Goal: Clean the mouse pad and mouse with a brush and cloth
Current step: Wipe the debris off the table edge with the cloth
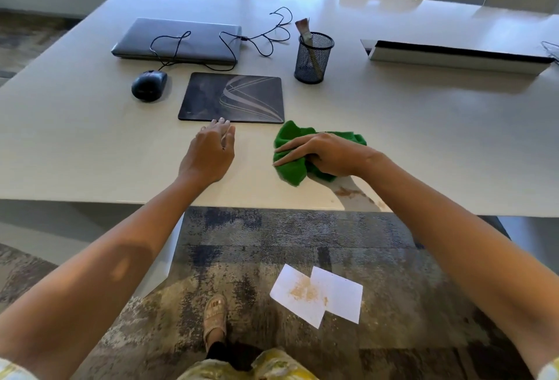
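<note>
The right hand (325,152) squeezes the green cloth (295,168) w/ bent fingers, and the left hand (210,152) lies flat, fingers straight, tips on the mouse pad (233,96) edge, mouse (148,84) far left.

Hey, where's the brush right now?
The brush stands bristles-up in the black mesh pen cup, far side of the table, just beyond the mouse pad's right corner, right of the closed laptop.

Fuzzy cloth (290,164) (glossy table (423,125))

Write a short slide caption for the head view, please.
Right hand grips green cloth beside mouse pad; left hand touches its edge.
</note>
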